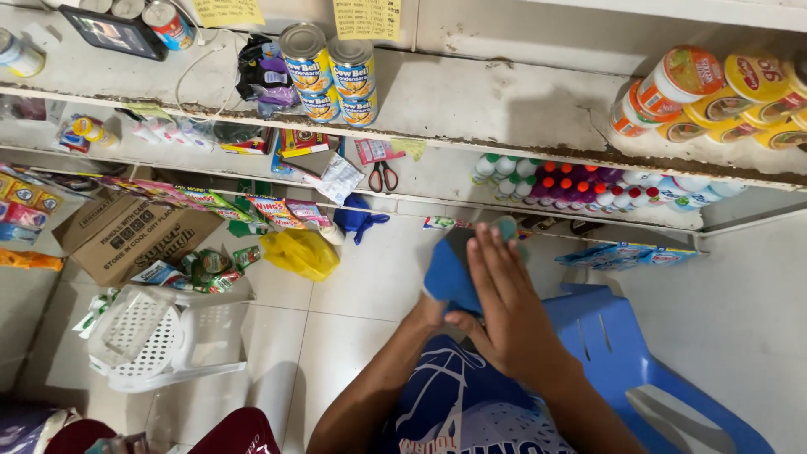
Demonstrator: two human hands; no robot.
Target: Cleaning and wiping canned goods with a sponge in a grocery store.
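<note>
A small grocery shop, seen from above the shelves.

White shelves (504,101) carry stock in rows and stacks: tins (340,71) piled two high, round tubs (723,97) with bright lids lying on their sides, and small bottles (572,181) with coloured caps packed close on the shelf below. Strips of snack sachets (193,197) hang along a shelf edge, with handwritten yellow notes (367,17) stuck to the wall above. On the tiled floor (336,336) lie a cardboard carton (126,235), a white plastic basket (168,336), a yellow bag (300,252) and loose packets; scissors (384,176) rest on a shelf and a blue plastic chair (639,370) stands at the right.
</note>
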